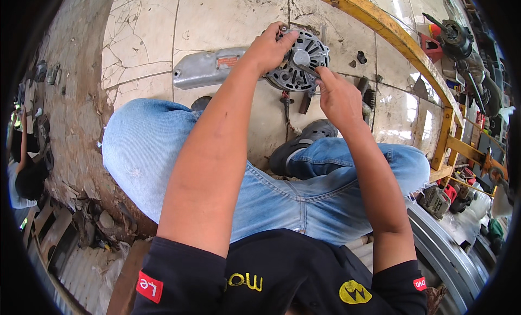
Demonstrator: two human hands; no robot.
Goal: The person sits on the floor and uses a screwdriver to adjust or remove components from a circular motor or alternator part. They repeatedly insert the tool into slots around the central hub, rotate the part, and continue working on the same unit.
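Grey metal cover on floor, 11 o'clock. Left hand, grip clasping alternator rim at 10. Alternator just past 12 o'clock. Right hand at alternator's 4 o'clock; cannot tell what grip holds. Yellow frame, 2 o'clock.

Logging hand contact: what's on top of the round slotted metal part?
Metal part: left hand on upper-left rim, right hand at lower-right edge, round hub centred. Rim behind left hand is covered.
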